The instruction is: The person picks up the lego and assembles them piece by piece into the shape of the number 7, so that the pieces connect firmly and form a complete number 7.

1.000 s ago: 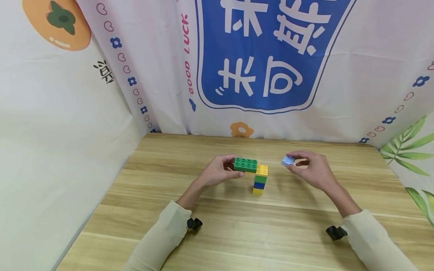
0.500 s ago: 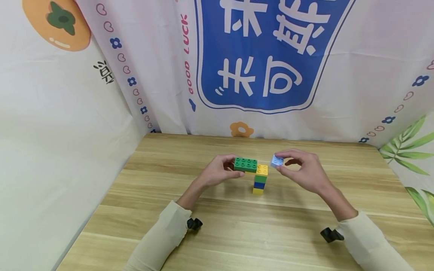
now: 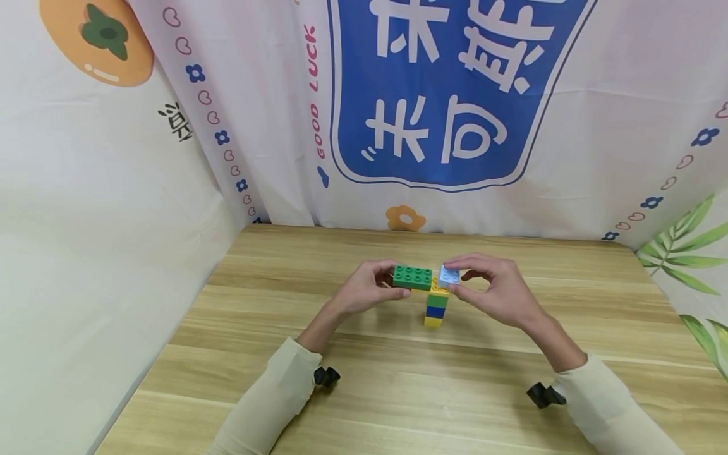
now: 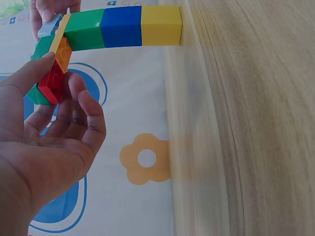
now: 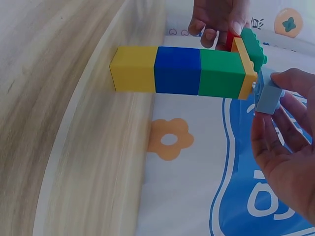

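Observation:
A small tower of toy building bricks stands on the table: a yellow brick [image 5: 134,69] at the bottom, a blue brick [image 5: 177,71], then a green brick [image 5: 221,72]. A thin yellow plate [image 5: 247,86] tops it and juts out to the left. On that overhang sits a long green brick [image 3: 412,278], with a red brick [image 4: 50,84] underneath. My left hand [image 3: 364,288] grips the overhanging end between thumb and fingers. My right hand [image 3: 493,288] pinches a light blue brick [image 3: 448,277] right at the plate's free studs, slightly tilted in the right wrist view.
The wooden table [image 3: 352,392] runs back to a printed cloth [image 3: 273,126] hanging behind it. A black wrist camera [image 3: 327,377] is on the left sleeve, and another black camera [image 3: 546,395] on the right one.
My right hand has moved left with the light blue brick, from beside the tower to over its top. The left hand and the tower have stayed in place.

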Demonstrator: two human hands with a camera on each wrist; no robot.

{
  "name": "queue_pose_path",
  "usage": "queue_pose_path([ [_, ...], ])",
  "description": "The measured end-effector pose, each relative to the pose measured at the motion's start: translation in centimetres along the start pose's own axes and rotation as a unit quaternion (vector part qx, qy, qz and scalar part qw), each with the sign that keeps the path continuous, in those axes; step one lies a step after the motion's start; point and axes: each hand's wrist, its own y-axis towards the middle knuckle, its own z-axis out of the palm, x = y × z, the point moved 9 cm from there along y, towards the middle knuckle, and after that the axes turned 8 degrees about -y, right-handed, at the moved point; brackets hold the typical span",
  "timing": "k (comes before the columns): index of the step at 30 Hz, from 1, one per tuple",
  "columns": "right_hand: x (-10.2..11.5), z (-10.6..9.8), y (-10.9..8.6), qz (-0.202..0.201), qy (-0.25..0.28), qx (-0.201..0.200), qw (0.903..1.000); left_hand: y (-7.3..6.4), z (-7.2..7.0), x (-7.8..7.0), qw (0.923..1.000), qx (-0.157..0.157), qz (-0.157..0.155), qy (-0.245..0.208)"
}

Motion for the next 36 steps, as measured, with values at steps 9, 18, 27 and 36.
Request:
queue_pose_path([
  [9,0.2,0.7,0.1,-0.013,-0.003,0.011,0.9999,-0.1,0.1,-0.1,1.0,0.002,0.005,-0.004],
  [18,0.3,1.3,0.2,-0.017,-0.007,0.015,0.9997,-0.1,0.1,0.0,1.0,0.001,0.006,0.004],
  [27,-0.1,1.6,0.0,-0.004,-0.006,0.013,0.9999,-0.2,0.0,0.0,1.0,-0.003,0.001,0.008],
  [36,-0.3,1.8,-0.2,0.003,0.01,0.008,0.9999,-0.2,0.0,-0.1,0.9999,-0.002,0.004,0.014],
])
